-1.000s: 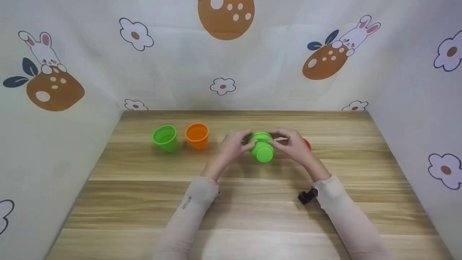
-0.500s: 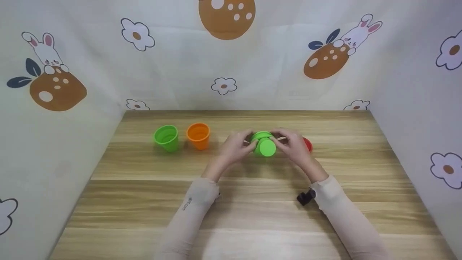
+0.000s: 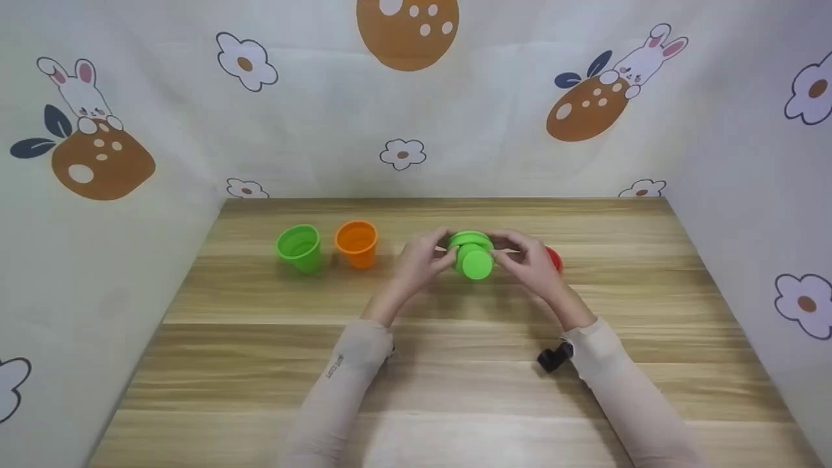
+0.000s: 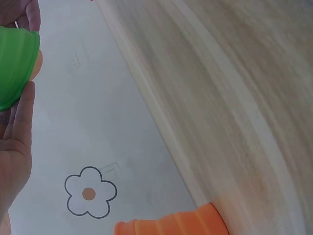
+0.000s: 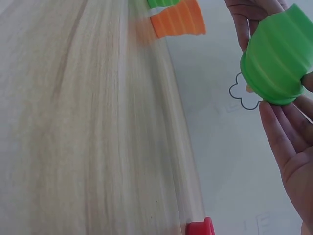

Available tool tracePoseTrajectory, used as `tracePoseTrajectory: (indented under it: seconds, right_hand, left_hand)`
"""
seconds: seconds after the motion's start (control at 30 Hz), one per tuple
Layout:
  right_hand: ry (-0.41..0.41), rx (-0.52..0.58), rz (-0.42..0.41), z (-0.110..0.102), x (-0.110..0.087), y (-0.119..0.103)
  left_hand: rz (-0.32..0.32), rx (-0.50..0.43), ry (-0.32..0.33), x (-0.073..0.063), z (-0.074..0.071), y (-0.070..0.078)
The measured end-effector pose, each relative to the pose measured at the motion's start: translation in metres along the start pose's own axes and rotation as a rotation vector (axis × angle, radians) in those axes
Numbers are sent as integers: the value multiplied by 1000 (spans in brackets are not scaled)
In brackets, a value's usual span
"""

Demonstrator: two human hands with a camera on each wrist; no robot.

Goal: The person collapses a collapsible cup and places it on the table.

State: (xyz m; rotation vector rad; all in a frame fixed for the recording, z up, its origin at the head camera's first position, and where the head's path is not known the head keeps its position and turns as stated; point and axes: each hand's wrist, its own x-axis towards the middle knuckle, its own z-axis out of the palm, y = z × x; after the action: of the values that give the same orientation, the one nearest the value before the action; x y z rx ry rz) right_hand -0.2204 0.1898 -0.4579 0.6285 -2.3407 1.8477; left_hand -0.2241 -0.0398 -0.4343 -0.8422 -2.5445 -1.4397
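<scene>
Both hands hold a green ribbed cup [image 3: 476, 264] between them, lifted off the table, its round base turned toward the head camera. My left hand [image 3: 421, 261] grips its left side, thumb near the base and fingers at the rim. On the opposite side my right hand [image 3: 532, 261] grips it the same way. In the left wrist view the cup's wall [image 4: 17, 63] shows at the left edge. The right wrist view shows the ribbed cup [image 5: 279, 55] tilted, with right-hand fingers [image 5: 281, 132] under its rim. The inside of the cup is hidden.
Another green cup [image 3: 300, 249] and an orange cup [image 3: 357, 245] stand upright at the left on the wooden table [image 3: 455, 390]. A red object [image 3: 554, 260] is partly hidden behind my right hand. Patterned cloth walls [image 3: 312, 130] enclose the back and sides.
The held cup's base has tipped up and away from the person, so the cup looks shorter. Both hands stay nearly in place and keep their grip.
</scene>
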Motion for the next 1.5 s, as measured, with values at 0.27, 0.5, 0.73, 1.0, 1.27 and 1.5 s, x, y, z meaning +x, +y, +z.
tracePoseTrajectory:
  seconds: [0.27,0.5,0.73,1.0,1.27,1.5]
  right_hand:
    - [115,-68,-78,6,0,0]
    - [154,-245,-194,9,0,-3]
    - [120,-384,-355,8,-2,0]
    - [6,-119,-100,7,-7,2]
    - [34,-90,-1,9,-6,1]
    - [132,-257,-98,15,-7,-1]
  left_hand:
    - [30,-25,28,-2,2,-1]
    - [-2,17,-18,-5,2,-1]
    - [8,105,-98,-1,-4,7]
    - [3,62,-32,-2,-7,9]
    - [-1,-13,-9,-6,-5,6]
    - [-60,-53,-84,-8,-2,6]
